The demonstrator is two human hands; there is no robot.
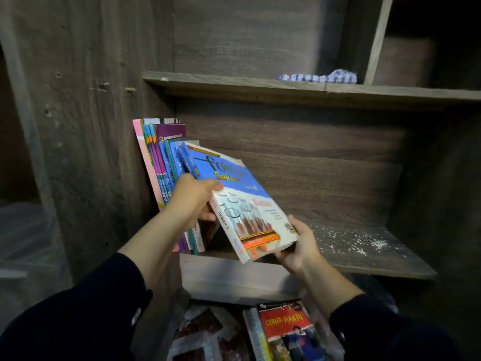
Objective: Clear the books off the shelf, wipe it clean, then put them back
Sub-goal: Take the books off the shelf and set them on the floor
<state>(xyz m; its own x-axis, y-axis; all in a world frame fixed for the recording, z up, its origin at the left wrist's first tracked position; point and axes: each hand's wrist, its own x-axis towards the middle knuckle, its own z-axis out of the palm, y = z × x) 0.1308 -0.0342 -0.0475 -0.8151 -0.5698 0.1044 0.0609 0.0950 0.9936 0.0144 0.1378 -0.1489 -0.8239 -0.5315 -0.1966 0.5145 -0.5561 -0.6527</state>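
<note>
From the head view, both hands hold one blue book (239, 201), tilted with its top leaning left against a row of books (164, 168) that stands at the left end of the shelf (364, 254). The left hand (196, 198) has its grip curled round the book's spine edge, thumb on the cover, fingers beneath. The right hand (299, 246) supports the lower right corner, its grip curled too, thumb up on the cover edge and fingers under the bottom edge. The book's lower end hangs just over the front lip of the shelf, and its cover shows a blue upper half and a white lower half with red and orange print. The row beside it leans slightly left against the side wall (91, 126), with pink, purple and blue spines. To the right the shelf board is bare wood sprinkled with white specks (364, 243). On the shelf above lies a blue-and-white checked cloth (320, 76), near a vertical divider (377, 40). Below the shelf, between the dark sleeves (78, 321), more books lie flat, among them a red book (286, 324).
</note>
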